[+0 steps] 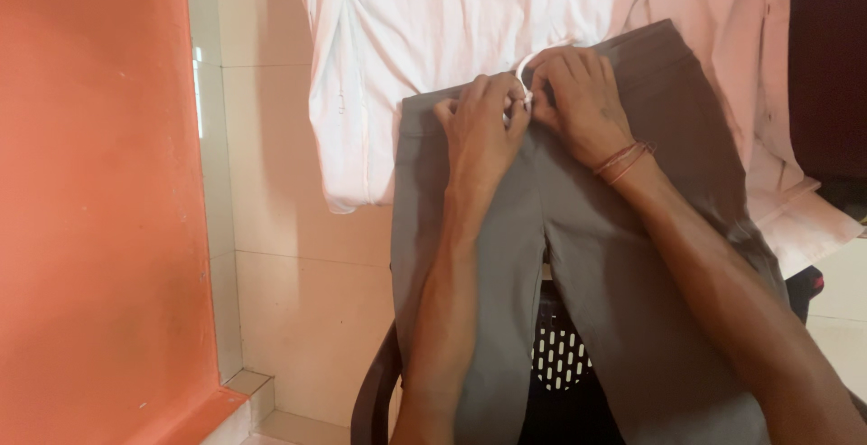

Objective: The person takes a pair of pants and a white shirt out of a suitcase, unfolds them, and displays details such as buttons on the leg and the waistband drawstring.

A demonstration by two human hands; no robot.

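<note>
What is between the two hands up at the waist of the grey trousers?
A thin white string, pinched by both the left hand and the right hand over the grey trousers in the head view.

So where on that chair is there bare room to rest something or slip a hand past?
Little bare room. The grey trousers and white shirt cover most of the chair; only its perforated patch shows between the trouser legs. The waistband is crowded by the left hand and right hand.
</note>
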